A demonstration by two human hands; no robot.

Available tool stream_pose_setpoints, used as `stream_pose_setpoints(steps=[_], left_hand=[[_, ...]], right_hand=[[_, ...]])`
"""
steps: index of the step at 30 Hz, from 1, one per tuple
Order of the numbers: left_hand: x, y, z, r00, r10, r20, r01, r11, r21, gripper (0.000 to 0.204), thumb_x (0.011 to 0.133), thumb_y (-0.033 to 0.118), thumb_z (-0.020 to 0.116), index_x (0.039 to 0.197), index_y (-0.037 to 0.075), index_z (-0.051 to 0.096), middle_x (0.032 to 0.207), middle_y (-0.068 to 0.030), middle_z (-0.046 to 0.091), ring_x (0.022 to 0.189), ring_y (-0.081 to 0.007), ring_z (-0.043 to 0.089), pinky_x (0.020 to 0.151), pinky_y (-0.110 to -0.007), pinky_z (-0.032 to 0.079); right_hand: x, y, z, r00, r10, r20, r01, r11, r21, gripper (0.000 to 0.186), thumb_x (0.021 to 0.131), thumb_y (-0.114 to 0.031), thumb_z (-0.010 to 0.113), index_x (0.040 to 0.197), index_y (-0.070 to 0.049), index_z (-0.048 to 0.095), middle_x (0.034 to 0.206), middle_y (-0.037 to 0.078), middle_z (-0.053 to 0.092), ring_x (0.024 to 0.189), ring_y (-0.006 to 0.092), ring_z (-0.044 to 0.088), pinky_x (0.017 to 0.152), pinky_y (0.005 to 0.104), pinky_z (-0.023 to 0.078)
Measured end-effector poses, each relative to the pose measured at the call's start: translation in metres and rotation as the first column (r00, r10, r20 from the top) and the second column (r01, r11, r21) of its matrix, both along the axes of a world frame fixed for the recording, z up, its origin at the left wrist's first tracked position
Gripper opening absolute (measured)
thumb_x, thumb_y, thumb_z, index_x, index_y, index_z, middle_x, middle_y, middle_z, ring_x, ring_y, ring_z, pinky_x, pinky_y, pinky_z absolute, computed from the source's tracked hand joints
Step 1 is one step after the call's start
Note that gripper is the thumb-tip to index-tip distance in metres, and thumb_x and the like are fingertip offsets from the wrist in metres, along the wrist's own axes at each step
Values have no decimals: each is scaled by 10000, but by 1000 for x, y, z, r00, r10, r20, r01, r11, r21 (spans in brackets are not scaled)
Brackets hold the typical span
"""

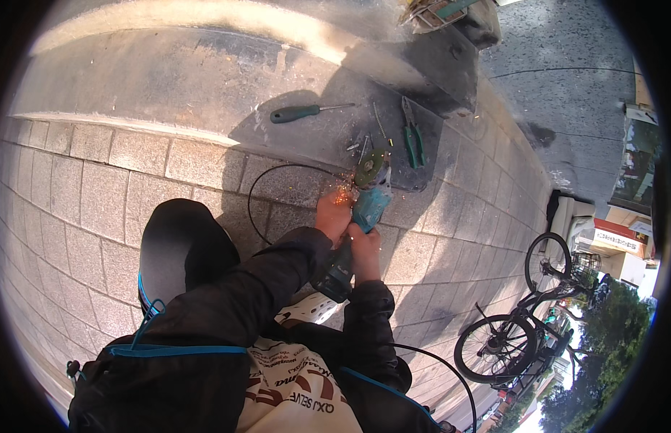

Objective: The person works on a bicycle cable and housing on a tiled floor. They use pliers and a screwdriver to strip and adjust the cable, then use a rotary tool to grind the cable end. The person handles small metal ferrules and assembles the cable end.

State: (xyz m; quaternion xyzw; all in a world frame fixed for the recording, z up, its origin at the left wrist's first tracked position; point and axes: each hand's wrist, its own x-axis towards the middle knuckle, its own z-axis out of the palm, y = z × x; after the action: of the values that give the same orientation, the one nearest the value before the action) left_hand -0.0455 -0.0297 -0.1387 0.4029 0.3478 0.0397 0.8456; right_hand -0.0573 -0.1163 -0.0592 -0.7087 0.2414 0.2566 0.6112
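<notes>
My right hand [366, 250] is wrapped round the body of a blue-green angle grinder [373, 203], whose dark rear end extends back between my forearms. The grinder's round disc [369, 169] points away from me. Orange sparks scatter left of the disc, over my left hand [334, 215]. That hand is closed beside the grinder, apparently on a thin black cable [250, 193]. The cable loops out to the left and comes back under my left forearm. Where its end meets the disc is hidden by sparks and fingers.
On the stone step ahead lie a green-handled screwdriver [295, 114], green-handled pliers [413, 141] and a thin metal rod [382, 123]. A bicycle [498, 348] stands at the right. Paving bricks [144, 202] spread around my knees. Another black cable length [451, 368] curves at lower right.
</notes>
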Motion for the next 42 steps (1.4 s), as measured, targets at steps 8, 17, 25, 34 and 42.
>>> stream_pose_setpoints(steps=[8, 17, 25, 34, 42], left_hand=[[1, 6, 22, 990, -51, -128, 47, 998, -35, 273, 1072, 205, 667, 1135, -44, 761, 778, -59, 704, 586, -114, 575, 519, -342, 456], [1, 3, 18, 995, -13, -103, 8, 999, -46, 260, 1059, 198, 690, 1119, -43, 767, 859, -55, 732, 691, -110, 610, 596, -330, 493], [1, 6, 15, 993, -28, -112, 17, 995, -102, 270, 1057, 217, 704, 1115, -42, 758, 827, -48, 709, 656, -111, 594, 573, -325, 478], [0, 12, 24, 985, -67, -159, 44, 988, -145, 314, 1048, 270, 730, 1141, -30, 742, 749, -38, 669, 558, -108, 558, 492, -324, 435], [1, 11, 24, 985, -52, -165, 33, 993, -112, 303, 1045, 256, 730, 1126, -36, 738, 738, -46, 666, 553, -115, 564, 482, -327, 432]], right_hand=[[-5, -7, -12, 999, -28, 32, 28, 1000, -12, 217, 882, -89, 718, 1038, 56, 676, 782, 112, 702, 602, 219, 686, 558, 356, 555], [-4, -4, -7, 999, -27, 17, 26, 999, 21, 197, 886, -83, 711, 1023, 49, 658, 766, 115, 692, 570, 225, 676, 528, 361, 547], [-2, -1, -5, 1000, -19, 14, 19, 1000, 22, 204, 885, -88, 714, 1025, 49, 661, 777, 111, 694, 580, 220, 679, 537, 355, 550], [1, -3, -8, 1000, -17, 13, 18, 999, -30, 246, 879, -103, 724, 1061, 55, 677, 823, 103, 710, 639, 199, 696, 576, 339, 560], [1, -5, -12, 999, -26, 18, 26, 1000, -15, 260, 880, -104, 730, 1078, 55, 674, 837, 102, 712, 645, 198, 699, 576, 340, 563]])
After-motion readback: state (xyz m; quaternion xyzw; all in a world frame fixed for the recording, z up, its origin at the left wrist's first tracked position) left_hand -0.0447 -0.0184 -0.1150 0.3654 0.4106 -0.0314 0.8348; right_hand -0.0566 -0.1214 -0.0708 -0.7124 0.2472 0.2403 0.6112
